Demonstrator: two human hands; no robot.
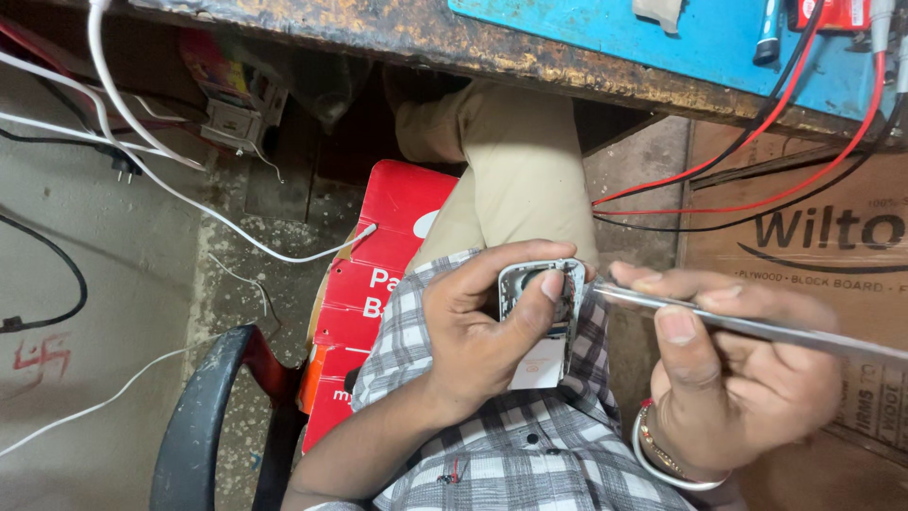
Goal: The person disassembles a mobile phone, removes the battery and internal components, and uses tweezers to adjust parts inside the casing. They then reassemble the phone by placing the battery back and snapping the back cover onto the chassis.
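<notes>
1. Opened silver-framed phone body sits over my lap, my left hand fingers clamped around it.
2. My right hand fingers pinch thin metal tweezers, tip touching the phone's edge.

Worn wooden workbench (concrete floor)

Even, fairly bright indoor light, soft shadows, perhaps slight edge blur.
</notes>
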